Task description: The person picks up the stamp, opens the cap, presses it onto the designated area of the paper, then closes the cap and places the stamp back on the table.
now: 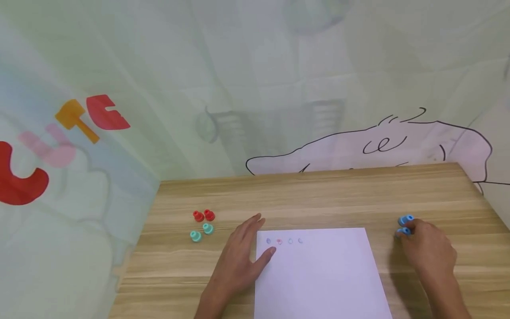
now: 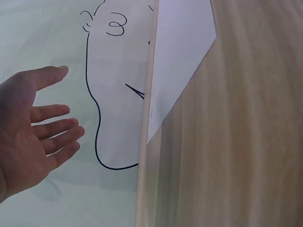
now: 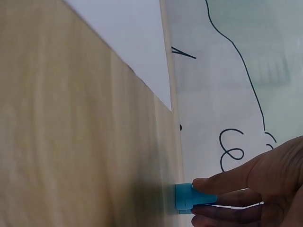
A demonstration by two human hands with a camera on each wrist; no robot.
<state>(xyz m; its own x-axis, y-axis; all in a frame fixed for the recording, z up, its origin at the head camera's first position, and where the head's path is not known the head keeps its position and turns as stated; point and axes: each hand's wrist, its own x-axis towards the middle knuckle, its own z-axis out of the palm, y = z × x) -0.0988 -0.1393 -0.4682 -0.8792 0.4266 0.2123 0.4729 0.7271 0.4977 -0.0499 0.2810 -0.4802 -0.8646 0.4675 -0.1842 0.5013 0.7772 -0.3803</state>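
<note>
Between the right-hand fingers sits a blue stamp.

Past the wood-grain table I see printed cloth at twelve o'clock, its outlined cartoon at two, orange T at ten.

Soft, diffuse light with a blurry shadow on the table beside the right grip.

Paper lies on the table, four pieces left of it, two pieces right. A backdrop stands behind.
</note>
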